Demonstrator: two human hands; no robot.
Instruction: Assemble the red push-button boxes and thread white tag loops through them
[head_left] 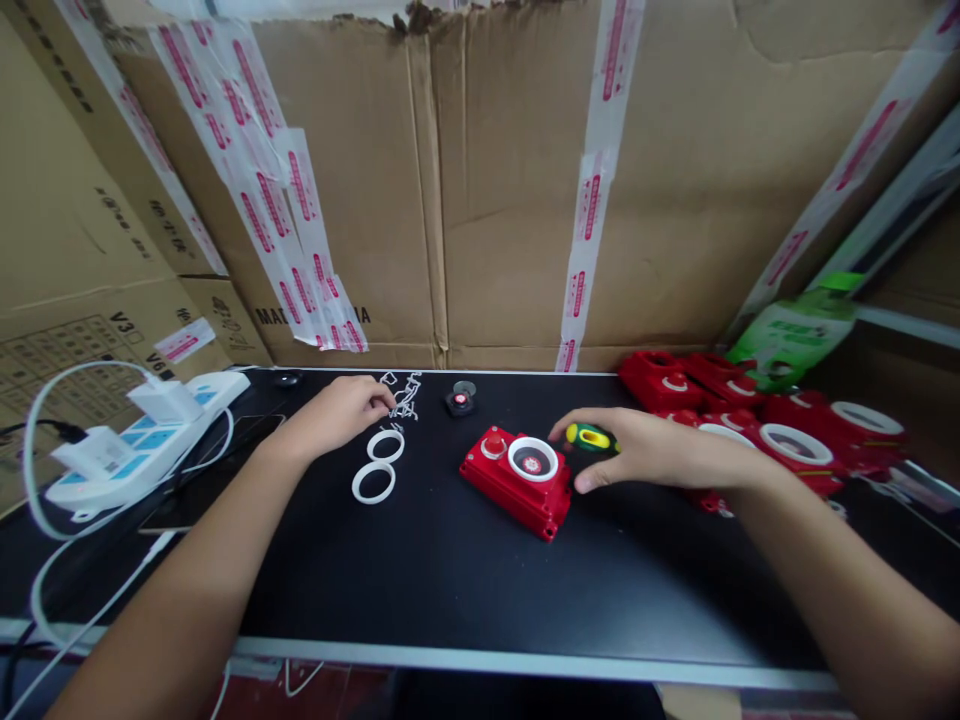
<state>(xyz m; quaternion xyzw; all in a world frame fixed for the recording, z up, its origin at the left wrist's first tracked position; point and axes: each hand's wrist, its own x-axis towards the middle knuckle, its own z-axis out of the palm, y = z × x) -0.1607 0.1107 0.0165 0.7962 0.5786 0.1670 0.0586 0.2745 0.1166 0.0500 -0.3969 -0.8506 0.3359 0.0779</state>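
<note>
One red unit (510,496) sits just right of centre on the black tabletop (420,590), turned at an angle, its white-rimmed opening (532,465) and red button (493,443) facing up. Just beside it, the right hand (634,448) has its fingers curled around a yellow-and-green handle (592,437); whatever the handle ends in is out of sight. Over on the other side, the left hand (345,408) bends its fingertips at a scatter of small pale pieces (406,396), and whether it pinches one, I can't tell! Two loose white rings (373,500) lie near that hand; beyond them sits a small black part (460,402), too small to read. Far right, more red units (814,425) crowd together, partly covered by the right forearm (795,520), and they hide the foot of a green bottle (795,330). Both forearms run off the picture.
</note>
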